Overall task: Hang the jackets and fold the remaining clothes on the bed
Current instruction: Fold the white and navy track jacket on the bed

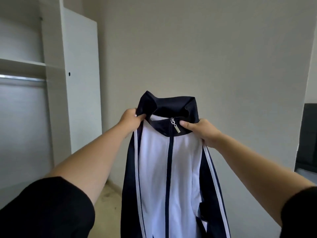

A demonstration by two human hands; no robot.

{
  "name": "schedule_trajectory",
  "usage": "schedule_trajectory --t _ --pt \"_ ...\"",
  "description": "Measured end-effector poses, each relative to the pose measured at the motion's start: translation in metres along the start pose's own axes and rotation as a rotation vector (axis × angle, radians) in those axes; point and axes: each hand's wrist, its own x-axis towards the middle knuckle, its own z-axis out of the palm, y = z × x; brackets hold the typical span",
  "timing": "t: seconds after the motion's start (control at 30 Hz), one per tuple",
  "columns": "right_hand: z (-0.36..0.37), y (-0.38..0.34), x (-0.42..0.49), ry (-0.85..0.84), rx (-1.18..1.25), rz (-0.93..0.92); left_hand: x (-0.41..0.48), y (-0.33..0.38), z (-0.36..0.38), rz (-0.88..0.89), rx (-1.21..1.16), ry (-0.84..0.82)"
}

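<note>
A navy and white zip-up track jacket (171,169) hangs upright in front of me, zipped to the collar, with white stripes down its dark sleeves. My left hand (131,119) grips the left shoulder by the collar. My right hand (201,130) pinches the collar just right of the silver zipper pull (176,128). The jacket's lower part runs out of the frame at the bottom. No hanger is visible, and the bed is out of view.
An open white wardrobe (56,83) stands at the left, with a shelf (22,63) and a metal hanging rail (22,77) below it. A plain wall lies ahead. A dark screen (307,134) sits at the right edge. Beige floor (108,200) shows below.
</note>
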Motion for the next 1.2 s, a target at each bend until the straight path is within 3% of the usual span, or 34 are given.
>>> schedule_trajectory --t 0.1,0.17,0.23,0.3,0.47,0.63,0.8,0.87,0.93,1.03,1.13,1.2 --pt "-0.004 -0.013 0.0 -0.266 -0.025 0.057 -0.004 -0.006 0.001 -0.127 -0.214 -0.115" --pt "-0.01 -0.015 0.002 -0.34 -0.056 0.072 -0.009 -0.01 0.0 -0.193 -0.389 -0.191" --pt "-0.014 -0.016 0.003 -0.307 -0.005 0.059 -0.014 -0.013 -0.001 -0.23 -0.472 -0.298" --pt "-0.013 -0.016 0.005 -0.169 0.079 0.033 -0.018 -0.018 -0.001 -0.255 -0.455 -0.387" --pt "-0.008 -0.015 0.007 0.037 0.202 -0.018 -0.028 -0.027 0.012 -0.314 -0.463 -0.384" --pt "-0.004 -0.013 0.002 0.013 0.313 0.007 -0.043 -0.046 0.028 -0.349 -0.571 -0.515" --pt "-0.001 -0.005 -0.001 -0.075 0.374 0.007 -0.065 -0.067 0.057 -0.356 -0.549 -0.834" --pt "-0.001 -0.003 -0.002 -0.11 0.389 -0.005 -0.073 -0.069 0.072 -0.345 -0.503 -0.825" --pt "-0.005 -0.002 -0.004 -0.114 0.323 -0.011 -0.074 -0.068 0.084 -0.359 -0.572 -0.646" --pt "-0.021 0.002 -0.009 -0.035 -0.048 -0.054 -0.065 -0.066 0.079 -0.338 -0.647 -0.435" --pt "-0.034 0.016 -0.016 -0.005 -0.435 -0.066 -0.052 -0.062 0.061 -0.232 -0.475 -0.435" --pt "-0.036 0.028 -0.02 -0.036 -0.531 -0.049 -0.046 -0.055 0.054 -0.166 -0.37 -0.492"
